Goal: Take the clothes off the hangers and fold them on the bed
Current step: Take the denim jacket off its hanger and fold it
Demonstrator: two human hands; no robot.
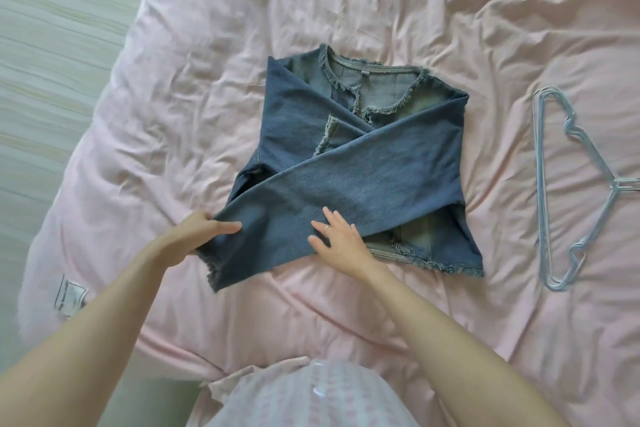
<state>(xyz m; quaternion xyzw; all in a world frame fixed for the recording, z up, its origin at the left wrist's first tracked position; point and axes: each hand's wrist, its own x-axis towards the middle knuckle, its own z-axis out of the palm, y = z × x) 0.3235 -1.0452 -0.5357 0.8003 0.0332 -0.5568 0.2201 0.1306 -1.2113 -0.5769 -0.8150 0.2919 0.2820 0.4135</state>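
Denim jacket (349,163), frayed edges, sleeves crossed, on bed (207,45)

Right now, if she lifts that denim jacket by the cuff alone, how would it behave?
The denim jacket would probably unfold: its sleeves are only laid crossed over the body. It looks fairly thick, holding broad folds, so likely heavy for its size and floppy rather than stiff. The left hand grips the cuff; frayed edges may shed threads.

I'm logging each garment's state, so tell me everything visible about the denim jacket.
The denim jacket is blue, with frayed collar, hem and cuffs. It lies flat on the pink bed, both sleeves crossed over its front. The left hand grips the top sleeve near its cuff; the right hand presses it flat.
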